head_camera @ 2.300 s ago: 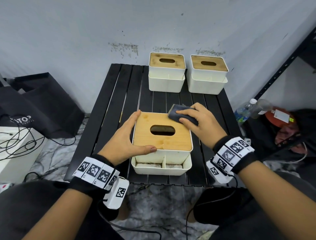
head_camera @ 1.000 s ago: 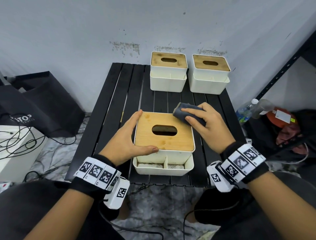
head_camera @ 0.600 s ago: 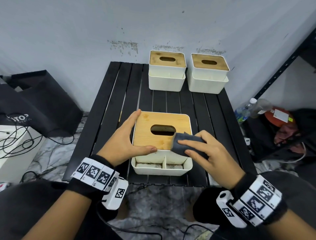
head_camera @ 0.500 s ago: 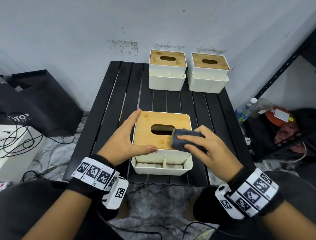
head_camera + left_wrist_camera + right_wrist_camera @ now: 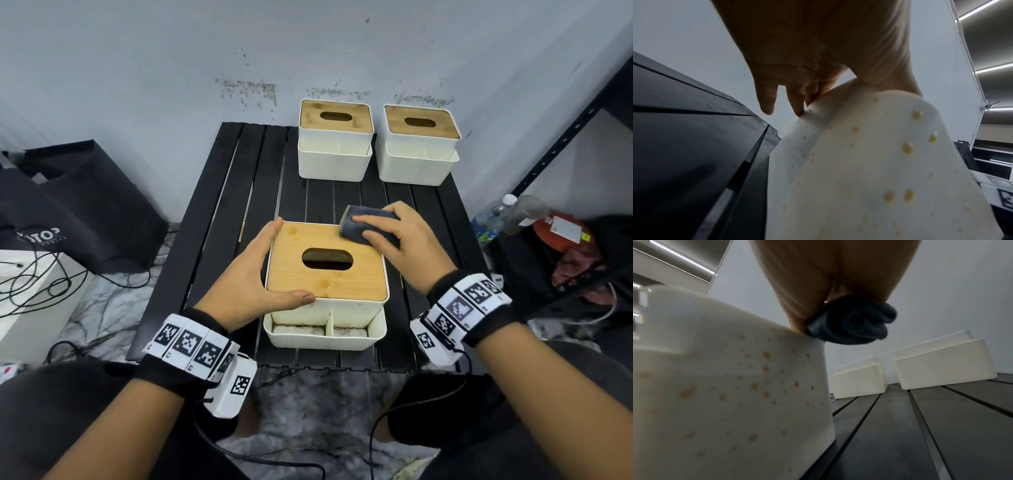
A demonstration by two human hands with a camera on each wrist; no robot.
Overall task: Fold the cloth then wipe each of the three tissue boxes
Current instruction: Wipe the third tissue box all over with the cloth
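Wiping near tissue box (image 5: 342, 310): my right hand (image 5: 404, 246) grips folded cloth (image 5: 352, 224) on far corner of lid (image 5: 291, 274); left hand (image 5: 245, 277) spread, bracing. Next, I'd judge: spotted sides.

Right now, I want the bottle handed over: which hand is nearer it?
Right. The right hand holds the cloth on the near box, at its far right corner, toward the bottle; the left hand rests on that box's left side, farther away.

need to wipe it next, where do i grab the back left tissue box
Grip the back left tissue box by its flat upright side walls, coming from above on its left; its bamboo lid may just lift off.
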